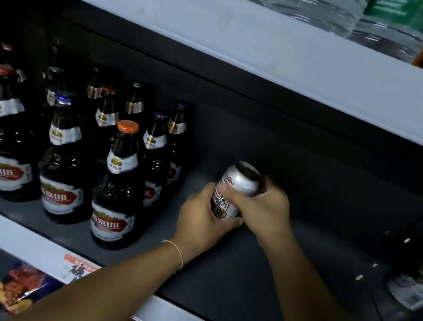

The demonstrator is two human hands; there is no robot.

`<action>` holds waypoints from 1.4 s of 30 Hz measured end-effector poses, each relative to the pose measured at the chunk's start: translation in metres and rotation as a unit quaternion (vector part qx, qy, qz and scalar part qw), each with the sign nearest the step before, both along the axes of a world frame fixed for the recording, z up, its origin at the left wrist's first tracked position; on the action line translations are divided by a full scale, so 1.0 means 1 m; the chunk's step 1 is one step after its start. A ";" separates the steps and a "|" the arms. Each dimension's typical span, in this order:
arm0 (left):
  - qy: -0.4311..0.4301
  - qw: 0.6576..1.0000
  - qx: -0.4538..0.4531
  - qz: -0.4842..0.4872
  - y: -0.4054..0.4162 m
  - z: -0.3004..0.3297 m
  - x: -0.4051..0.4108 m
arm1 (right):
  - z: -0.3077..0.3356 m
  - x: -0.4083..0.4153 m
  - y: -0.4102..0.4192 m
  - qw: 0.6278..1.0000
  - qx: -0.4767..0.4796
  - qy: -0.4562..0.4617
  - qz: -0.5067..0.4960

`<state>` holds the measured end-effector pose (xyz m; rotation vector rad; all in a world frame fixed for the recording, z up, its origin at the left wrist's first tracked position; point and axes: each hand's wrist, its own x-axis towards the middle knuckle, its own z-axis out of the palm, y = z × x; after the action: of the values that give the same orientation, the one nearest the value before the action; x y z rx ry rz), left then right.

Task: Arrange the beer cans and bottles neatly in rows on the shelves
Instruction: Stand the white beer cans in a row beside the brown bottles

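Currently both hands, left (201, 219) and right (263, 212), grip the tilted can (233, 189); release now risks toppling toward bottles (118, 186) at 9 o'clock.

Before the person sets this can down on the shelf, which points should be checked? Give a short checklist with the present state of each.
1. Can held firmly: ok, the left hand and right hand both grip it.
2. Can upright: not ok, it tilts, top toward the back.
3. Bare shelf under the can: ok.
4. Gap to the bottles: ok, the can is clear of them.
5. Can touching the shelf: cannot tell, the hands hide its base.
6. Cans at right in a row: cannot tell, blurred.
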<state>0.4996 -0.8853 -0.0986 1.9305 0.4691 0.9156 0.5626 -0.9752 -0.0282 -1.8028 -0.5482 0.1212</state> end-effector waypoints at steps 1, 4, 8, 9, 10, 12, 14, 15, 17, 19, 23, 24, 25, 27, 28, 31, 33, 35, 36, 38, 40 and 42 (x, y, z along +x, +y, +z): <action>-0.003 1.000 0.001 0.004 0.004 -0.002 0.001 | -0.001 0.000 0.004 1.000 -0.003 -0.007 -0.006; -0.013 1.000 -0.007 0.005 0.016 -0.005 0.006 | -0.003 0.003 0.017 0.999 -0.012 -0.034 -0.017; -0.019 0.999 -0.029 -0.006 0.023 -0.009 0.009 | -0.006 0.007 0.029 0.998 -0.014 -0.062 -0.010; -0.017 0.999 -0.029 -0.005 0.025 -0.011 0.009 | -0.008 0.009 0.032 0.998 -0.013 -0.069 -0.003; -0.013 1.000 -0.024 -0.002 0.027 -0.013 0.009 | -0.010 0.012 0.034 0.997 -0.010 -0.072 0.003; -0.007 1.000 -0.012 0.006 0.032 -0.017 0.011 | -0.013 0.017 0.039 0.997 -0.001 -0.070 0.020; -0.001 1.000 -0.018 0.008 0.034 -0.019 0.013 | -0.017 0.023 0.043 0.996 0.008 -0.078 0.040; 0.005 1.000 -0.023 0.005 0.035 -0.020 0.014 | -0.018 0.025 0.045 0.995 0.011 -0.082 0.050; 0.025 0.999 -0.022 0.003 0.036 -0.022 0.017 | -0.021 0.030 0.048 0.994 0.017 -0.089 0.064; 0.042 0.999 -0.015 0.012 0.037 -0.024 0.018 | -0.022 0.032 0.051 0.993 0.023 -0.089 0.069; 0.033 0.998 -0.043 0.022 0.040 -0.026 0.019 | -0.023 0.035 0.051 0.993 -0.001 -0.107 0.051; 0.030 0.998 -0.057 0.024 0.042 -0.025 0.019 | -0.024 0.035 0.049 0.992 -0.019 -0.116 0.049; 0.028 0.997 -0.074 0.024 0.043 -0.024 0.018 | -0.027 0.034 0.048 0.991 -0.035 -0.118 0.049; 0.029 0.994 -0.104 0.023 0.044 -0.023 0.017 | -0.036 0.034 0.046 0.992 -0.062 -0.101 0.050; 0.029 0.993 -0.115 0.025 0.044 -0.023 0.016 | -0.041 0.035 0.046 0.992 -0.068 -0.090 0.050; 0.028 0.989 -0.136 0.047 0.043 -0.023 0.017 | -0.052 0.039 0.047 0.995 -0.048 -0.066 0.058; 0.028 0.988 -0.144 0.053 0.043 -0.023 0.018 | -0.055 0.041 0.047 0.995 -0.036 -0.055 0.070; 0.023 0.989 -0.140 0.041 0.042 -0.022 0.017 | -0.059 0.044 0.046 0.995 -0.027 -0.049 0.079; 0.021 0.991 -0.131 0.034 0.041 -0.022 0.016 | -0.062 0.045 0.045 0.995 -0.028 -0.047 0.080; 0.017 0.992 -0.119 0.027 0.040 -0.022 0.016 | -0.065 0.047 0.045 0.995 -0.033 -0.046 0.081; 0.010 0.992 -0.120 0.025 0.040 -0.022 0.016 | -0.067 0.048 0.046 0.995 -0.031 -0.049 0.079; 0.012 0.992 -0.120 0.026 0.040 -0.022 0.016 | -0.068 0.047 0.047 0.996 -0.029 -0.047 0.075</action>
<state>0.5158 -0.8448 -0.1203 1.7185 0.6177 0.8302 0.6101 -0.9280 -0.0965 -1.8294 -0.7542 0.1571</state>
